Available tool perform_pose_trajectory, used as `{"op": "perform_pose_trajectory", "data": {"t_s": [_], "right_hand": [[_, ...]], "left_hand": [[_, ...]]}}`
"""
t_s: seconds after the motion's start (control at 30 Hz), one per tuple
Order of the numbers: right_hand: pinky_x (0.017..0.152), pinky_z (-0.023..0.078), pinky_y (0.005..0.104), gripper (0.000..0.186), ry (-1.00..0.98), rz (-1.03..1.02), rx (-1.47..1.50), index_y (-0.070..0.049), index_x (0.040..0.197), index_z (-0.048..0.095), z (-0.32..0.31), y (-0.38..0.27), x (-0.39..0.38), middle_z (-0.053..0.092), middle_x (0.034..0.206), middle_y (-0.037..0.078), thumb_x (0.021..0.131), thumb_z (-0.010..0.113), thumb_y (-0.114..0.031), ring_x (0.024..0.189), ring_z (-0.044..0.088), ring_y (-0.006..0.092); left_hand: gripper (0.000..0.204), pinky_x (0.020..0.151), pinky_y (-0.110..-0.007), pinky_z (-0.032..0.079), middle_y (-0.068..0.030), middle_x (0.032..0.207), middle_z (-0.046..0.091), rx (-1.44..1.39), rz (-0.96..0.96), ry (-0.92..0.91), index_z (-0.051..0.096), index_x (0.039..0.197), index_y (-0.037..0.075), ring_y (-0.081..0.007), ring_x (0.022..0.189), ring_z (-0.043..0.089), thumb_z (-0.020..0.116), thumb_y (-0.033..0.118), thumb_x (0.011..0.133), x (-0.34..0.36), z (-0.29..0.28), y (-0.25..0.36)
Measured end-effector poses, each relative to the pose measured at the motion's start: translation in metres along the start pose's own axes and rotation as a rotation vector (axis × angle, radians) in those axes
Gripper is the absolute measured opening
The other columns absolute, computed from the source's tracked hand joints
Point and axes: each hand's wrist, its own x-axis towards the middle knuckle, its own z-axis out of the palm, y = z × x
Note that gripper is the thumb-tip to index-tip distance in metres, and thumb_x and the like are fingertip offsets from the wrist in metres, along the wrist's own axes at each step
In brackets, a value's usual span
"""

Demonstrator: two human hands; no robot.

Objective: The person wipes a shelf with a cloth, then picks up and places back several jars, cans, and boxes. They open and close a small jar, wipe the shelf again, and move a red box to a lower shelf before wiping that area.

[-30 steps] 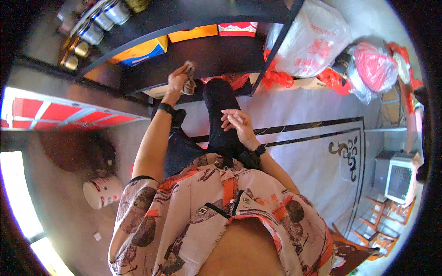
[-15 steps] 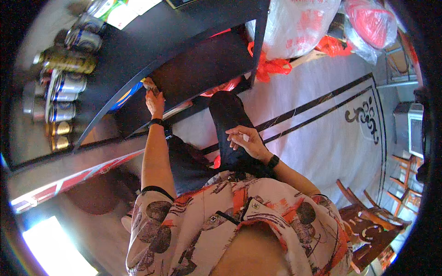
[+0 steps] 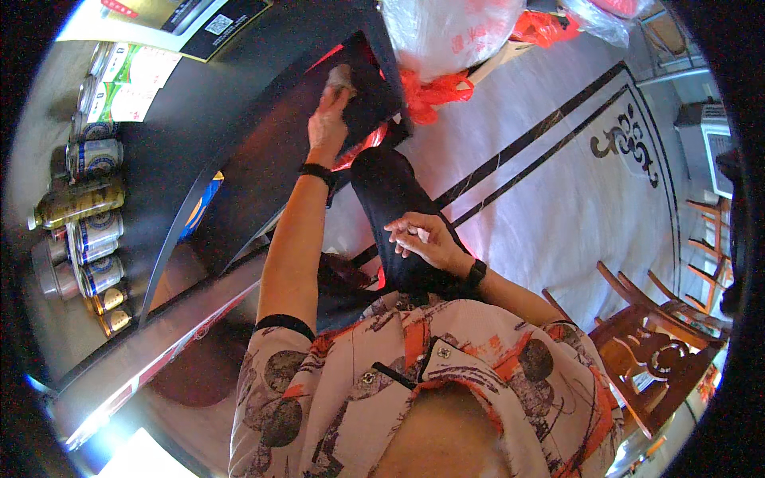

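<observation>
At the dark shelf (image 3: 275, 151), a crumpled cloth (image 3: 341, 77) in the left hand (image 3: 328, 119)

From where I stand in the room, near nine o'clock, a bottle (image 3: 80, 203) of yellowish liquid lies among silver-and-blue cans (image 3: 97, 158) along the edge of the black surface (image 3: 191, 103). Below it, also towards nine, a blue-and-yellow box (image 3: 203, 205) shows its end inside the shelf. Close to eleven, the left hand reaches into that lower compartment, its fingers wrapped around the cloth, which bunches out past them towards twelve, near the shelf's far end. Blur hides whether the cloth touches the shelf.

The cloth looks light, limp and hard to damage; it should fold to any grip and is probably best gathered in the middle, with a loose pad beyond the fingertips. Just right of centre, the right hand (image 3: 426, 239) hangs loosely half-curled over a dark-trousered leg (image 3: 390, 187), with nothing visible in it. Past twelve, a red bag (image 3: 430, 94) slumps below a bulging white plastic bag (image 3: 450, 36). Towards four stands a carved wooden chair (image 3: 661, 358).
</observation>
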Motion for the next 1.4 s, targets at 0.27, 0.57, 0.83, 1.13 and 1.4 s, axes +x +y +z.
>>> {"op": "perform_pose_trajectory", "data": {"t_s": [0.27,0.57,0.83,1.13,1.4], "right_hand": [[0.067,0.052,0.0259,0.024,0.06,-0.034,0.072,-0.001,0.116,0.067,-0.003,0.006,-0.007,0.065,0.093,0.003,0.1,0.064,-0.018,0.078,0.061,0.0098],[0.066,0.052,0.0252,0.021,0.058,-0.088,0.108,-0.004,0.116,0.069,-0.013,0.008,-0.013,0.066,0.094,0.003,0.1,0.063,-0.017,0.077,0.063,0.0095],[0.065,0.051,0.0244,0.019,0.054,-0.143,0.11,-0.004,0.113,0.069,-0.017,0.01,-0.01,0.066,0.091,0.002,0.1,0.063,-0.015,0.075,0.062,0.0083],[0.067,0.054,0.0257,0.024,0.042,-0.101,0.132,-0.003,0.118,0.067,-0.022,0.011,-0.011,0.067,0.092,0.002,0.1,0.063,-0.018,0.078,0.064,0.0097],[0.071,0.055,0.0267,0.022,0.121,-0.191,0.066,-0.004,0.118,0.068,-0.029,0.008,-0.023,0.069,0.094,0.006,0.101,0.061,-0.015,0.078,0.065,0.0111]], "left_hand": [[0.052,0.092,-0.039,0.054,-0.0045,0.152,0.05,-0.095,0.139,-0.129,0.065,0.13,0.015,-0.0306,0.116,0.065,0.061,-0.001,0.081,-0.038,-0.005,0.033],[0.056,0.088,-0.045,0.055,-0.02,0.131,0.063,0.327,-0.502,-0.161,0.069,0.128,0.017,-0.0378,0.106,0.067,0.055,-0.007,0.079,-0.257,-0.116,-0.179],[0.051,0.079,-0.047,0.056,-0.017,0.103,0.072,0.196,-0.283,-0.019,0.068,0.126,0.018,-0.0394,0.092,0.069,0.063,0.001,0.078,-0.184,-0.062,-0.102],[0.043,0.086,-0.04,0.057,-0.0093,0.14,0.059,-0.013,0.075,-0.09,0.066,0.128,0.018,-0.0323,0.106,0.068,0.07,0.012,0.086,-0.043,-0.01,0.059],[0.05,0.091,-0.037,0.056,-0.0117,0.135,0.063,0.162,-0.163,0.007,0.067,0.127,0.015,-0.0321,0.109,0.068,0.053,-0.006,0.084,-0.184,-0.054,-0.065]]}}
